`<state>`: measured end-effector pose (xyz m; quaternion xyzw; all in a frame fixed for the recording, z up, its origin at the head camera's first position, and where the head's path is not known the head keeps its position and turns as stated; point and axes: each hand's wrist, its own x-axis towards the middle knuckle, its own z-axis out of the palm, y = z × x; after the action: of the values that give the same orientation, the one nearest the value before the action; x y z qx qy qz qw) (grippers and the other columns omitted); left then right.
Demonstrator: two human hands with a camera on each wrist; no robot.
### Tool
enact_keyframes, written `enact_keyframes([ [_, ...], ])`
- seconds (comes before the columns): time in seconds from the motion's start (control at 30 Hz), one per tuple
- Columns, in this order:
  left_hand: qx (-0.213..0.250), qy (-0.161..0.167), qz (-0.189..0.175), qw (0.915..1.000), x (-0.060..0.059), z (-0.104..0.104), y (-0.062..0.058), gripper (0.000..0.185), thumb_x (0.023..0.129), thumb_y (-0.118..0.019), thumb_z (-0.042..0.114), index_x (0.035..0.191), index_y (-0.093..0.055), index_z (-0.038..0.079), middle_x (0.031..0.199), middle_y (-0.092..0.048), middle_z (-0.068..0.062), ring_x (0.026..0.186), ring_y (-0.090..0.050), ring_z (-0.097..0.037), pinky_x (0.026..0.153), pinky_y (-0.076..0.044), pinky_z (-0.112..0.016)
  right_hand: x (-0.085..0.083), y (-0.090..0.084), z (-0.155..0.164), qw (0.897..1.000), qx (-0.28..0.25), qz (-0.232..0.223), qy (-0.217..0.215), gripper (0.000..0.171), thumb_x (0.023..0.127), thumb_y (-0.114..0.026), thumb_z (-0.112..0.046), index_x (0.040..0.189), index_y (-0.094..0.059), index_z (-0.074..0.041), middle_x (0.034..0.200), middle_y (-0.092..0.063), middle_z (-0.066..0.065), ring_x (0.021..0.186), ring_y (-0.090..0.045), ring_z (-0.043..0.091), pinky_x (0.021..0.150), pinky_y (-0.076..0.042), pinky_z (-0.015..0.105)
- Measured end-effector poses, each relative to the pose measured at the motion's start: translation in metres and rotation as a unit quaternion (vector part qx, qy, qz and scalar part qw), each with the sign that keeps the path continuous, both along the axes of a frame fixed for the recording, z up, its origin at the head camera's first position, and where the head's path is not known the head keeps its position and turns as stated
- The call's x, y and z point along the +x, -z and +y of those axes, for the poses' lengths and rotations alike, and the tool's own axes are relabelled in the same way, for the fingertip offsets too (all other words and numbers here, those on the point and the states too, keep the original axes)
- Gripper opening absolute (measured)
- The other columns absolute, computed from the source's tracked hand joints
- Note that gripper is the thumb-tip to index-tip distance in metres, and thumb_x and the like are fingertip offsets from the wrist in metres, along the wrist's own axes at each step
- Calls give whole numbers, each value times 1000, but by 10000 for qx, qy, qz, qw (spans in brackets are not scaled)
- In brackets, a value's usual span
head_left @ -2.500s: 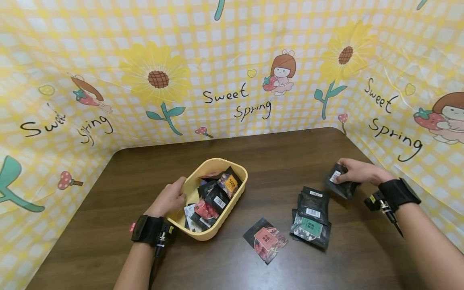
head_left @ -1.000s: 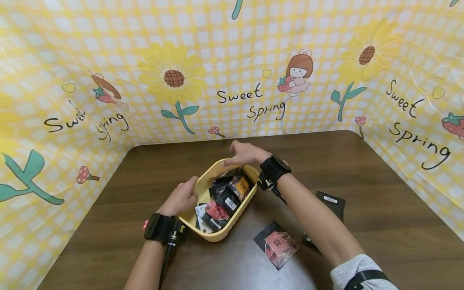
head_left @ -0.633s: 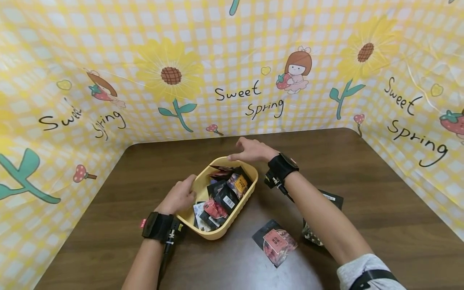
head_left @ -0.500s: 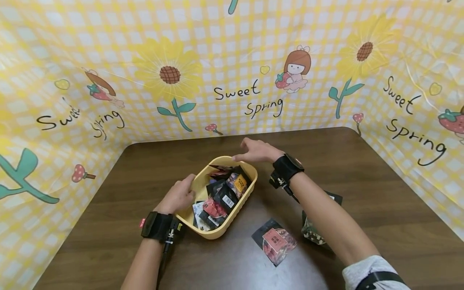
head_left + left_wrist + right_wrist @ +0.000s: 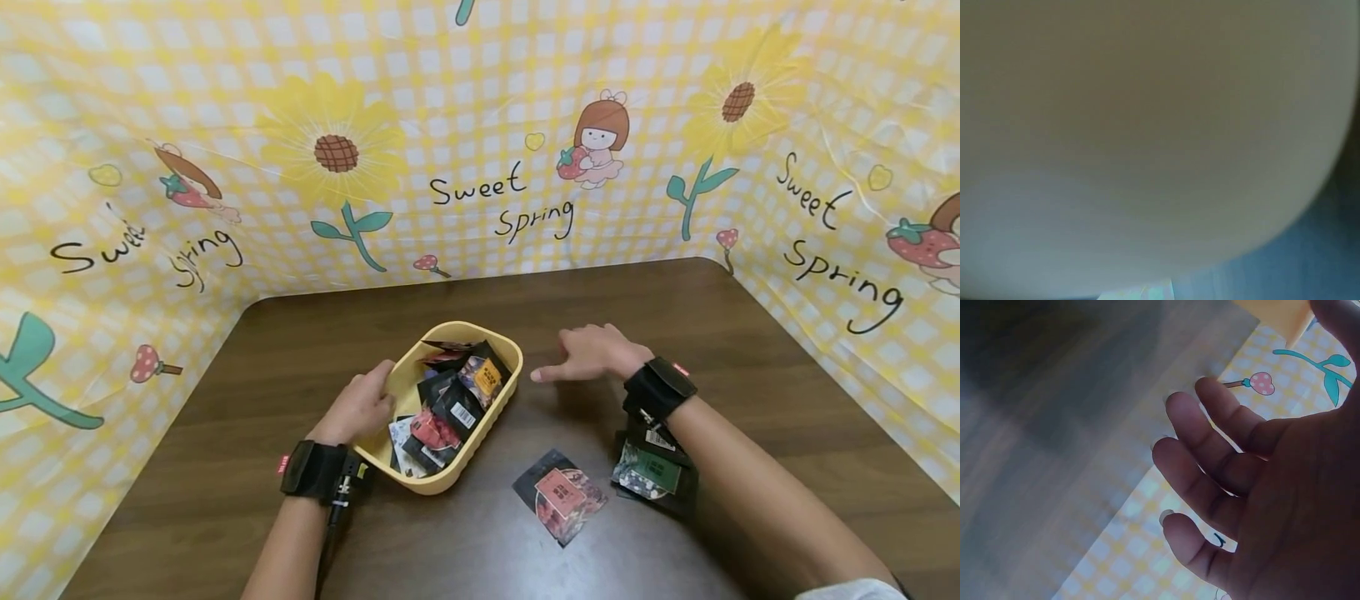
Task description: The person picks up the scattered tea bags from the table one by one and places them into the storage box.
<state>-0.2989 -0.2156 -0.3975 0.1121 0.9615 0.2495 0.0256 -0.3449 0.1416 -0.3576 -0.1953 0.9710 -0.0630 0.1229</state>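
At the basket's left side, my left hand [image 5: 352, 410] grips the rim of the yellow basket [image 5: 489, 431]. Inside lie several small black packets, including one with an orange label [image 5: 487, 379], one with a barcode [image 5: 459, 411] and one with red print [image 5: 435, 429]. Right of the basket, my right hand [image 5: 592, 354] hovers above the table with nothing in it. Its fingers [image 5: 1188, 475] are loosely bent and apart in the right wrist view, thumb stretched toward the basket. A blurred pale surface fills most of the left wrist view.
A pink-labelled packet [image 5: 561, 497] lies alone on the brown table [image 5: 337, 542], in front of the basket. Right of it, a stack with a green-labelled packet [image 5: 648, 473] is partly covered by my right forearm. Yellow checked cloth [image 5: 480, 108] walls in the back and sides.
Earlier my right hand held a black packet at the right, then reached over the basket's far end. It has since moved back right, without a packet. My left hand stays on the rim.
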Motion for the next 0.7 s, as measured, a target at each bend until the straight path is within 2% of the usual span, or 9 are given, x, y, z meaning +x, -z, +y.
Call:
enact_keyframes([
  [0.07, 20, 2, -3, 10000, 1, 0, 0, 39, 90, -49, 1, 129, -46, 3, 98, -64, -16, 78, -60, -20, 63, -49, -31, 8, 3, 5, 9999, 111, 82, -28, 77, 72, -50, -83, 100, -60, -13, 86, -63, 3, 76, -57, 19, 66, -37, 34],
  [0.17, 41, 0, -14, 10000, 1, 0, 0, 39, 90, -49, 0, 129, -46, 3, 98, -64, -17, 79, -60, -20, 63, -49, -31, 23, 7, 8, 9994, 283, 166, -139, 83, 71, -49, -84, 108, -63, -10, 105, -67, 8, 96, -61, 27, 81, -42, 43],
  [0.23, 51, -10, -18, 10000, 1, 0, 0, 40, 89, -49, 0, 129, -46, 3, 99, -64, -17, 79, -60, -20, 63, -49, -31, 35, 10, 8, 9986, 425, 228, -237, 83, 71, -49, -84, 108, -64, -11, 111, -67, 9, 107, -59, 30, 89, -40, 49],
  [0.37, 83, -35, -23, 10000, 1, 0, 1, 40, 89, -49, 0, 129, -46, 3, 99, -64, -17, 79, -60, -20, 62, -50, -31, 57, 17, 2, 9966, 604, 338, -437, 67, 70, -50, -85, 82, -63, -20, 103, -67, 5, 104, -59, 30, 93, -39, 52],
  [0.43, 84, -24, -6, 10000, 1, 0, 2, 40, 90, -49, 0, 130, -46, 3, 99, -64, -17, 79, -60, -20, 63, -50, -31, 68, 20, -1, 9956, 686, 359, -523, 65, 68, -50, -86, 74, -61, -22, 103, -67, 5, 106, -58, 30, 96, -37, 55],
  [0.57, 48, -2, 32, 10000, 0, 0, 2, 40, 90, -49, 0, 130, -46, 3, 99, -64, -17, 80, -60, -20, 64, -50, -32, 90, 27, -8, 9945, 809, 329, -583, 72, 63, -49, -90, 79, -64, -22, 108, -68, 5, 111, -57, 30, 102, -34, 57],
  [0.7, 10, -8, 58, 10000, 0, -1, 1, 39, 89, -50, 1, 129, -46, 3, 99, -64, -16, 80, -59, -20, 65, -49, -32, 106, 32, -15, 9924, 885, 605, -599, 85, 55, -52, -93, 90, -66, -17, 98, -68, 3, 99, -59, 25, 90, -39, 48],
])
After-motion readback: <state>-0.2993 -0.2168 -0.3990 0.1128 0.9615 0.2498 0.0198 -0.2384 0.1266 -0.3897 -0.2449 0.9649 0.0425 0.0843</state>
